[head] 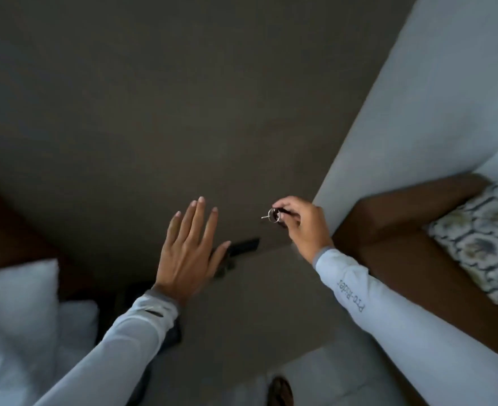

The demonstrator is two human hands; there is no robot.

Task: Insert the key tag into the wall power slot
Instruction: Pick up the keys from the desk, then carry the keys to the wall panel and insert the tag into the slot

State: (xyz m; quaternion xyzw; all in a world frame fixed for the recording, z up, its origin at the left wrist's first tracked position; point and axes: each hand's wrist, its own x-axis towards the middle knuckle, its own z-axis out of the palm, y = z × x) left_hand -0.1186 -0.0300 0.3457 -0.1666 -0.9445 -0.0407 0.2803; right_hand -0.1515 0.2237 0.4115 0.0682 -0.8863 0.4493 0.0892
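One piece of lettering can be read: dark print on the pale right sleeve (368, 291), running along the forearm just behind the grey cuff. It sits upside down to the camera and seems to spell "Pro-Rider", though the middle letters are soft with blur. The left sleeve (130, 335) bears only a short dark mark near its cuff, too small to make out as letters or a logo

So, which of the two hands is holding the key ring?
The right hand, beside the pale wall: its fingers pinch the key ring. The left hand is open and flat, fingers spread, holding nothing.
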